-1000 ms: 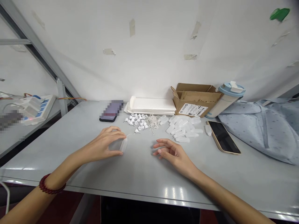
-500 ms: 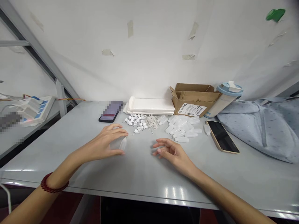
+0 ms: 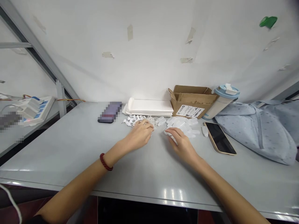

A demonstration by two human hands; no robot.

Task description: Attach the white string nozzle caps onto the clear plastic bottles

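My left hand (image 3: 140, 135) reaches forward over the grey table (image 3: 144, 174), fingers curled down onto a heap of small white caps (image 3: 130, 120) and thin white loops (image 3: 154, 120). Whatever those fingers hold is hidden. My right hand (image 3: 181, 142) lies at the near edge of a pile of small translucent plastic bottles (image 3: 185, 124), its fingertips closed round one of them. A red bead bracelet (image 3: 105, 162) sits on my left wrist.
Behind the piles lie a stack of white trays (image 3: 150, 107), a dark phone (image 3: 109, 112), an open cardboard box (image 3: 192, 100) and a blue-lidded tumbler (image 3: 222, 101). Another phone (image 3: 219, 137) and a light blue cloth (image 3: 257, 132) lie at right. A power strip (image 3: 32, 107) sits far left.
Both hands moved forward from the table's middle to the piles. The left hand earlier held a translucent bottle near the centre; that spot is now bare. The right hand went from open to closed.
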